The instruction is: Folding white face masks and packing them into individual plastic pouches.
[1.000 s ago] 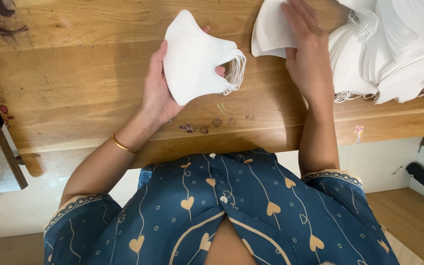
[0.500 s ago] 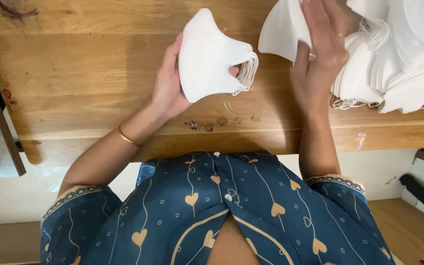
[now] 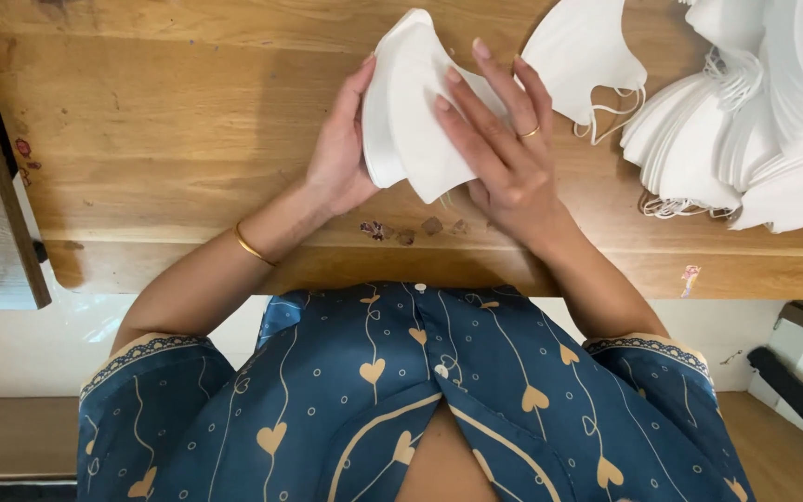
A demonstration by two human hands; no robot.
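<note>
Head view, change: the right hand (image 3: 504, 153), which a second ago lay on a loose mask by the pile, now presses flat on the small stack of folded white face masks (image 3: 411, 112).
Left hand (image 3: 341, 153): grasps the stack's left edge, fingers curled behind it, as before.
Right hand: open-palmed, fingers spread on the stack's front, gripping nothing else.
Stack: held upright between both hands, just above the wooden table (image 3: 160, 139).
Left behind: one single mask (image 3: 583, 51) lies beside the big mask pile (image 3: 755, 121).
Meaning: the stack seems squared up between both palms.
</note>
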